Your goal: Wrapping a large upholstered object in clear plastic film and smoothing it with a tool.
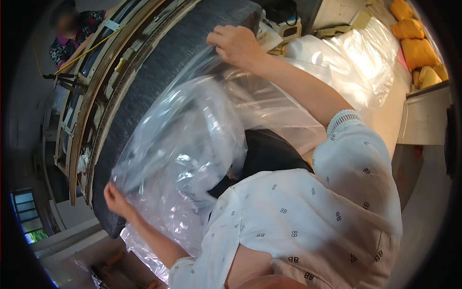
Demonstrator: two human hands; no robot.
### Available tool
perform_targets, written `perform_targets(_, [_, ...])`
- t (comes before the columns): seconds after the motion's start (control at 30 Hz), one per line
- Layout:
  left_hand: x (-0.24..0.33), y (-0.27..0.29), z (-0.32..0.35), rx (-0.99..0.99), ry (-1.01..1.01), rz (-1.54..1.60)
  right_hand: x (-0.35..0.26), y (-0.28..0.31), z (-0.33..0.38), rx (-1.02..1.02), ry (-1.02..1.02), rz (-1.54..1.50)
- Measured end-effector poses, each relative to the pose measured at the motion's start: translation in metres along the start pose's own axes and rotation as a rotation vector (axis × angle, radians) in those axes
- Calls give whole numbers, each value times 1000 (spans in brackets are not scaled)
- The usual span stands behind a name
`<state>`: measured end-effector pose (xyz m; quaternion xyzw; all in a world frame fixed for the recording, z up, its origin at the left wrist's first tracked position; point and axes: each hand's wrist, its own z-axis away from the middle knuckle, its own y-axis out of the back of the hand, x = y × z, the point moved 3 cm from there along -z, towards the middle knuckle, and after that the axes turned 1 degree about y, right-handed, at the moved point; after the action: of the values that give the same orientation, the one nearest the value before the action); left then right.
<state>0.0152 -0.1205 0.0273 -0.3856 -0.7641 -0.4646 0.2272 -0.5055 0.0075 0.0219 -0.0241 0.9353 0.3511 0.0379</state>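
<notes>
One film (195, 130), clear and crumpled, hung between your two hands along the near side of the grey slab (144, 79) and down in front of your body. Handling it well probably called for an even, gentle pull from both ends, so that its edge ran straight along the slab and the folds in the middle opened out; a hard tug from one side could have stretched or torn it.

Your left hand (118, 201) was at the slab's lower end, its fingers curled and apparently pinching the film's edge, the forearm angled outward from your side. Your right hand (237, 46) reached much farther, to the slab's upper part, with the arm extended and the wrist bent; its fingers were bent together over gathered film, though you could not tell the thumb's exact place.

Beyond the slab was a wooden frame (75, 144), with a co-worker (72, 36) behind it.
</notes>
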Motion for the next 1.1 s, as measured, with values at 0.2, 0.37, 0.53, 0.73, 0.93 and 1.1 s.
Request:
perform_targets(0.2, [-45, 252, 27, 411, 3, -564, -36, 17, 66, -89, -154, -80])
perform_targets(0.37, [-104, 408, 8, 676, 4, -684, -38, 37, 110, -140, -493, -498])
perform_targets(0.53, [-138, 365, -62, 531, -54, -804, -36, 116, 116, -61, -813, -949])
perform_targets(0.73, [-162, 202, -122, 329, -45, -611, -30, 209, 184, -464, -769, 44])
perform_targets(0.93, [-46, 6, -100, -38, -288, -334, 28, 366, 483, -90, -1456, 844])
perform_targets(1.1, [-57, -25, -103, -139, -148, -184, 57, 536, 533, 278, -1594, 1194])
